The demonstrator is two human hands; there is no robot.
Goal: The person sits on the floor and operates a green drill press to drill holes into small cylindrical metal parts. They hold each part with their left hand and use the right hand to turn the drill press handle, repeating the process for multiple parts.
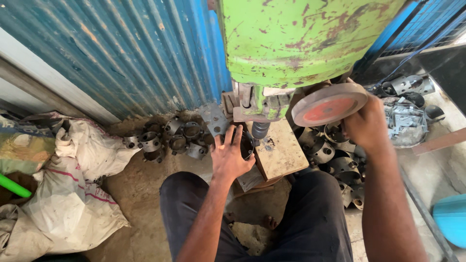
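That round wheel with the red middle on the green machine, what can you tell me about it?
The round wheel with a red centre is a thick disc, seemingly metal, with a dull grey-brown rim around a worn, orange-red face. It sits tilted at the lower right side of the chipped green machine body, its face turned up toward the camera. The person's right hand grips its right edge, fingers wrapped behind the rim. Below it lie dark metal ring-shaped parts. How it is mounted is hidden.

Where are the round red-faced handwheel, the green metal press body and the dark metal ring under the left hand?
round red-faced handwheel [329, 104], head view, red face.
green metal press body [301, 39], head view, front.
dark metal ring [246, 145], head view, rim.
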